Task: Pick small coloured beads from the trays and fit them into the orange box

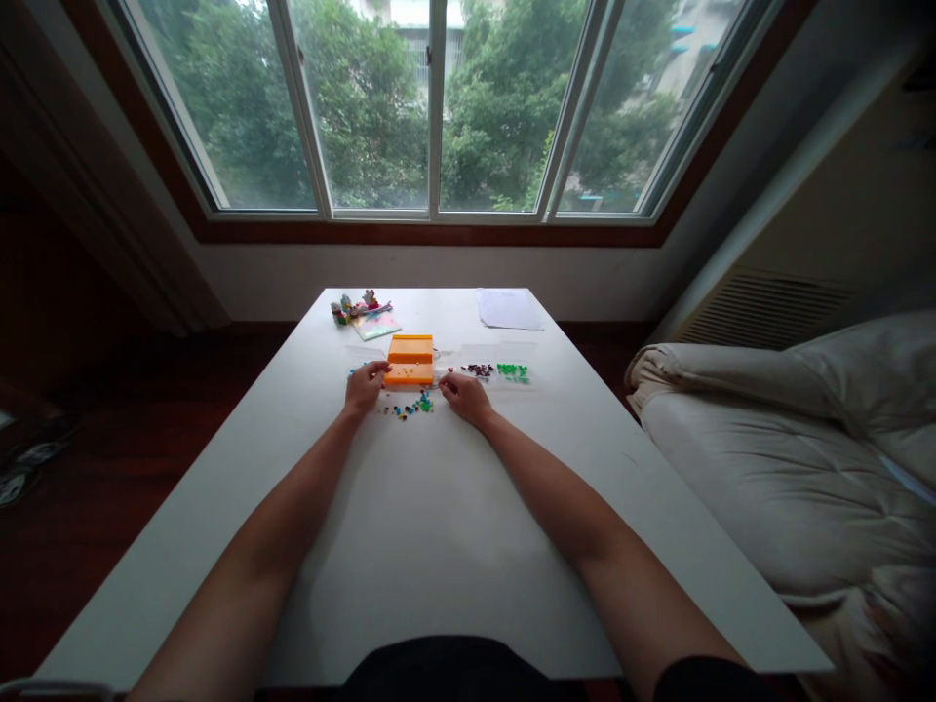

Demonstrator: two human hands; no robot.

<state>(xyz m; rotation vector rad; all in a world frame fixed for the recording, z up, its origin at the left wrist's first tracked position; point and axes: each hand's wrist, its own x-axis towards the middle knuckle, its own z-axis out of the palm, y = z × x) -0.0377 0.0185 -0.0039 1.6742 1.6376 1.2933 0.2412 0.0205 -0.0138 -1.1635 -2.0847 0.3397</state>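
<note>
An open orange box, its lid part leaning back, sits on the white table, with small yellowish pieces in its front tray. At the tray's left edge is my left hand, its fingers pinched together; what they hold is too small to make out. My right hand rests just right of the box, thumb and fingers closed in a pinch near a tiny red bit. Mixed coloured beads lie loose on the table between the hands. Dark red-brown beads and green beads form groups on the right.
Clear plastic trays flank the orange box. Small toy figures and a pastel card stand at the table's back left. White paper lies at the back right. A padded cream sofa is right of the white table.
</note>
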